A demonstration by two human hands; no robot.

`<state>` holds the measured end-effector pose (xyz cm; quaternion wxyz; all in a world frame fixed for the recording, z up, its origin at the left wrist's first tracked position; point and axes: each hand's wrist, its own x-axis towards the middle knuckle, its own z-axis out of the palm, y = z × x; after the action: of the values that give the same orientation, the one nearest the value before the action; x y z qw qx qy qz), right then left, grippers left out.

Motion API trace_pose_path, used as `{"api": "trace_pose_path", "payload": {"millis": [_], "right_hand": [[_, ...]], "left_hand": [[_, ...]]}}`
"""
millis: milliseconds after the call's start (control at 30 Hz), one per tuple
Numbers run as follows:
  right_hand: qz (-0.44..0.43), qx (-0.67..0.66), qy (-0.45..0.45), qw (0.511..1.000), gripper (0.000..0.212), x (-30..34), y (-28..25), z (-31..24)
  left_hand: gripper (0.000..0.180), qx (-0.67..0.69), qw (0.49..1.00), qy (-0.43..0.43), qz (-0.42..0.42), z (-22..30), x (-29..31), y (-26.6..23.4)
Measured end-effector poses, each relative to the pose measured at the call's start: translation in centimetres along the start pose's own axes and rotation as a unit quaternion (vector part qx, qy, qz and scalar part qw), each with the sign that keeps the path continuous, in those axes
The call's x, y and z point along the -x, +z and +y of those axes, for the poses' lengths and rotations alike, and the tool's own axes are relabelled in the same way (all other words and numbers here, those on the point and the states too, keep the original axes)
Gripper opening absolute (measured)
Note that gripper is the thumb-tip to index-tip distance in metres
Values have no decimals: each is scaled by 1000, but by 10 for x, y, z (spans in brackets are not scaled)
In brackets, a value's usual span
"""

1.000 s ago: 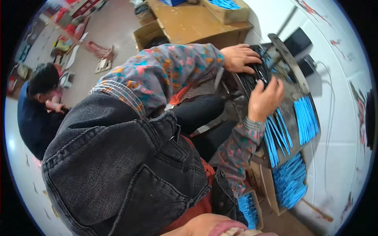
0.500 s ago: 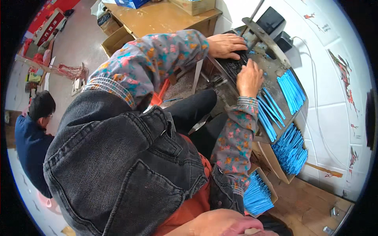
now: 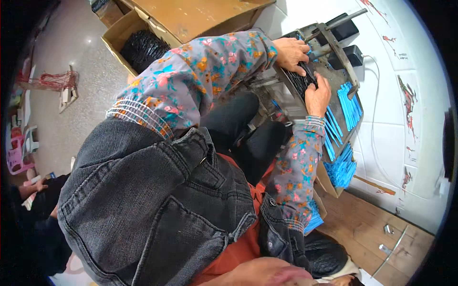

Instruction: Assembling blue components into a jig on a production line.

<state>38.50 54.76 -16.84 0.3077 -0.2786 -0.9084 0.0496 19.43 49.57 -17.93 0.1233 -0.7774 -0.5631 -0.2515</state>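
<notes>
A bundle of thin black strips lies along the near edge of a dark metal bench. My left hand is over its far end, thumb and bent fingers around the strips. At the nearer end, my right hand closes on the same bundle, thumb toward the left hand. The strips between the fingers are partly hidden. Close to my right wrist lie several loose blue strips, and a neat row of flat blue strips sits further right on the bench.
A metal bar frame rises behind my hands, near black boxes with a cable. A carton of blue strips stands below the bench. Another carton with black strips is beside the brown table. Another person's hand shows at far left.
The view has shifted, bringing the carton of black strips into sight. My left hand's fingers have curled more around the black strips. My right hand remains at the bundle's near end.
</notes>
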Motion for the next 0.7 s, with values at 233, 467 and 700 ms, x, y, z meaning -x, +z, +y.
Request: {"api": "trace_pose_path", "payload": {"millis": [233,467,700], "right_hand": [[-15,-46,70,996,42,-4,1,2],[-20,-76,6,997,32,0,3,3],[66,-126,-66,988,26,-4,-5,-20]], "left_hand": [[38,-2,999,-20,-26,-1,0,-10],[34,-17,999,-19,-46,1,0,-10],[32,-31,999,17,-26,0,-6,-7]]}}
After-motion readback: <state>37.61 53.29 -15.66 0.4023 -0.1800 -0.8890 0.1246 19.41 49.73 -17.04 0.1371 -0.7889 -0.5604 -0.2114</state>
